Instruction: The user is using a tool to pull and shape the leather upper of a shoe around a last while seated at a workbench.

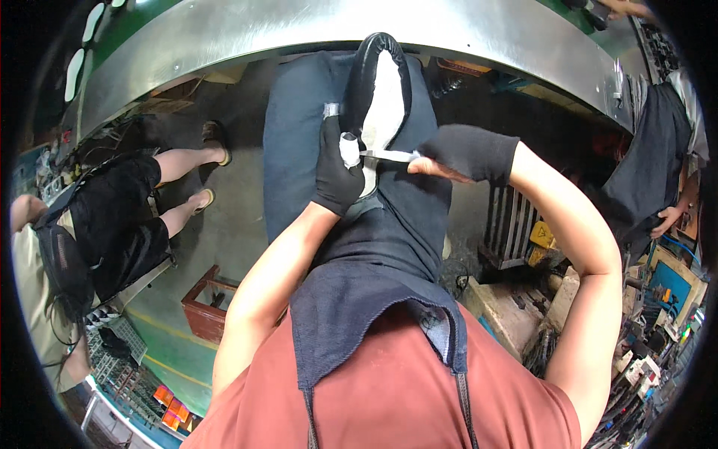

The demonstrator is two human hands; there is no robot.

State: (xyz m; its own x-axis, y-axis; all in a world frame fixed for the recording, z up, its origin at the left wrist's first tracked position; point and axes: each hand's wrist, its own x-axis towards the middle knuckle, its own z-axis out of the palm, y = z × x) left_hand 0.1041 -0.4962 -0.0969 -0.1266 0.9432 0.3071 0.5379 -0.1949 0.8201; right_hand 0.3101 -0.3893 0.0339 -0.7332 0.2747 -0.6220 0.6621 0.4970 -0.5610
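A black shoe (384, 101) lies sole side up over my lap, its toe toward the metal bench and its white bottom facing me. My left hand (339, 161), in a black glove with white wrapping on the thumb, grips the shoe along its left side near the heel. In my right hand (456, 153), also black-gloved with bare fingertips, is a slim, pale knife-like tool (396, 156). It points left across the shoe, and its narrow tip is close to the left thumb. Whether that tip touches the shoe I cannot tell.
A curved metal bench (321, 26) runs across the front, beside a green surface with white shoe-sole shapes (73, 75). One person (112, 217) sits at left; another (654, 150) is at right. A red-brown stool (206, 307) and a cluttered machine area (523, 314) flank me.
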